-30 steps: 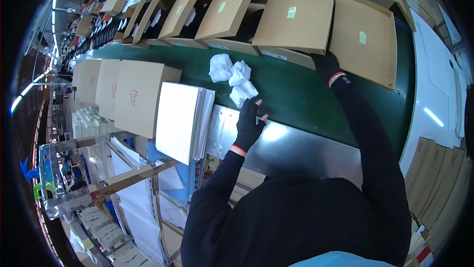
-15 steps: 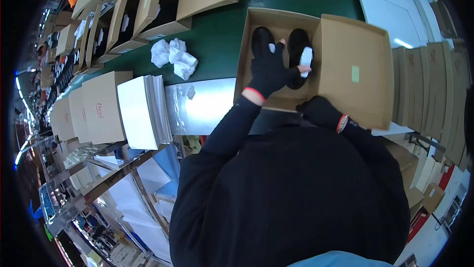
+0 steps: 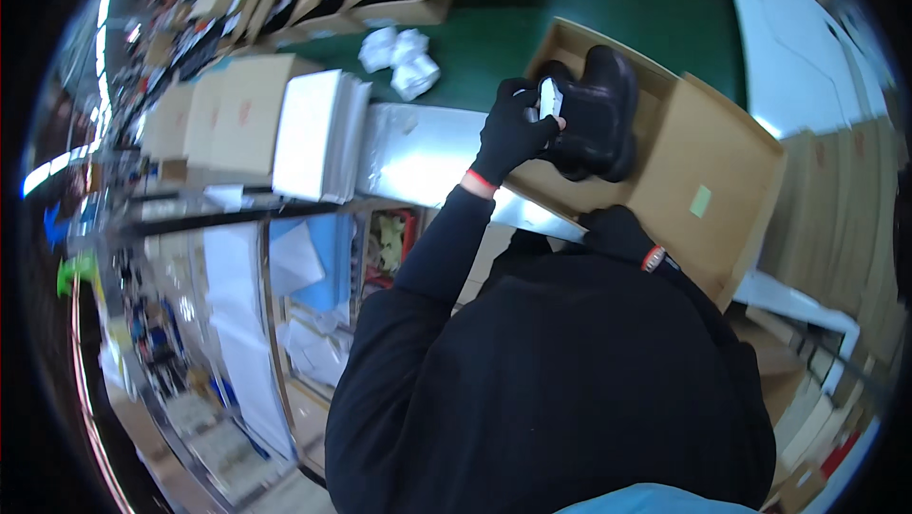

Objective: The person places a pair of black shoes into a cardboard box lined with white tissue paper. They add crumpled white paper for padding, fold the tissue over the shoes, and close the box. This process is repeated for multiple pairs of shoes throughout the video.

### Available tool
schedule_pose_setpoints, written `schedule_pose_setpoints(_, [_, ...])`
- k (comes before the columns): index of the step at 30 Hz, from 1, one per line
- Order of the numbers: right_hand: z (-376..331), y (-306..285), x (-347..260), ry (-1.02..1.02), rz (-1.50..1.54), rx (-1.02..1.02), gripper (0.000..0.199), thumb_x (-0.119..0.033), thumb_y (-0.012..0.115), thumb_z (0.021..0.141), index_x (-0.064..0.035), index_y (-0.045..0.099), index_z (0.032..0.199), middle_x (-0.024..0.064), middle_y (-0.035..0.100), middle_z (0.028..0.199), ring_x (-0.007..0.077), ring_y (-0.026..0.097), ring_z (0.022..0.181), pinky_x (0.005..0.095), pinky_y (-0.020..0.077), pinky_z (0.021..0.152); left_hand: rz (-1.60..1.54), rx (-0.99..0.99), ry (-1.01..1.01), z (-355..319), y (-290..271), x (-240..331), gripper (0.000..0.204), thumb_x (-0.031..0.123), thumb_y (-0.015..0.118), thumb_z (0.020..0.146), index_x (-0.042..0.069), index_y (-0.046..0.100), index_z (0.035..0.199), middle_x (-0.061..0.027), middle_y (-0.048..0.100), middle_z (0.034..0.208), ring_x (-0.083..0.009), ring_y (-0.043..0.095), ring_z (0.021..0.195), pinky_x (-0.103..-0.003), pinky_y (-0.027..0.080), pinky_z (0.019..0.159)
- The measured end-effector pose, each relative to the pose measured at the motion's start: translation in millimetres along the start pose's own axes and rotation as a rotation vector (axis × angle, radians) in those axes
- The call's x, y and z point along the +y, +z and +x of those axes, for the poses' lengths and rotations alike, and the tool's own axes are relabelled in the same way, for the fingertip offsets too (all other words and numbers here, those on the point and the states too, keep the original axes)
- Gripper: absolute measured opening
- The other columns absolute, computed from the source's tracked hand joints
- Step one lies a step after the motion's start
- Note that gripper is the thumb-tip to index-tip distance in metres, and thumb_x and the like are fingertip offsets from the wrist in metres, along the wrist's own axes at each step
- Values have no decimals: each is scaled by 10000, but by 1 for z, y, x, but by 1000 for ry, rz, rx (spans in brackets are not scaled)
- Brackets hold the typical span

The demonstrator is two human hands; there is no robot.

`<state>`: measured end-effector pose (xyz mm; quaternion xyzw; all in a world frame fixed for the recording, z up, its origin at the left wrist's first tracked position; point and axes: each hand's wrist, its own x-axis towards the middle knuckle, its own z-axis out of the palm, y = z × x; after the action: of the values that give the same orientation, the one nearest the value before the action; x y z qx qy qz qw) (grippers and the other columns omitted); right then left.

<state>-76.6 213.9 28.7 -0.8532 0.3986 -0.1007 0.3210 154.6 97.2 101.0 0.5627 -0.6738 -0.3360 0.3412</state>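
Note:
My left hand (image 3: 513, 131), in a black fingerless glove, grips a pair of black boots (image 3: 598, 120) at their openings, thumb against the white stuffing (image 3: 549, 98). The boots are tipped on their sides, toes pointing right, over an open cardboard shoebox (image 3: 570, 193). They hide much of the box floor, and whether they touch it I cannot tell. My right hand (image 3: 619, 233), gloved the same way, is closed on the near edge of the box beside the lid hinge; its fingertips are hidden. The opened lid (image 3: 727, 172) bears a pale green sticker.
Crumpled white paper (image 3: 404, 58) lies on the green table (image 3: 494, 39). A stack of white sheets (image 3: 309, 134) stands left, beside upright cardboard boxes (image 3: 247, 115). Open shoeboxes (image 3: 399, 6) line the far left. More boxes (image 3: 826, 200) stand at the right.
The boots have gone from upright in the box to tipped on their sides, drawn by my left hand. My right hand stays at the box edge. The whole view has turned.

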Motion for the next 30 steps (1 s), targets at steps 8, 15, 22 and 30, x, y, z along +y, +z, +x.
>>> schedule_pose_setpoints(8, [-4,6,-10,10,7,-17,344,-229,645,710,-30,691,987,192,664,851,368,632,812,459,487,747,-161,233,-90,-107,-180,12,468,274,707,713,-43,642,1051,-109,514,1160,-222,567,1026,-319,465,868])
schedule_pose_setpoints(15, [-7,16,-12,123,-42,-52,377,-152,681,708,20,655,1043,195,667,911,361,644,855,425,512,750,692,351,-128,-145,-159,-165,514,395,739,686,75,644,1076,-196,602,1088,-377,533,1088,-474,444,910])
schedule_pose_setpoints(22, [28,1,-78,290,118,113,330,-109,632,863,16,614,1168,114,683,971,208,653,916,320,493,815,469,910,-2,-276,-304,-180,181,195,505,939,85,647,920,-79,646,851,-228,639,775,-328,482,706])
schedule_pose_setpoints(30, [114,39,-207,80,116,139,244,-86,596,879,-4,656,1101,128,686,1045,237,652,949,321,478,856,793,1026,-660,-325,-503,-267,330,462,601,858,136,639,886,-110,671,862,-322,641,847,-434,488,714])
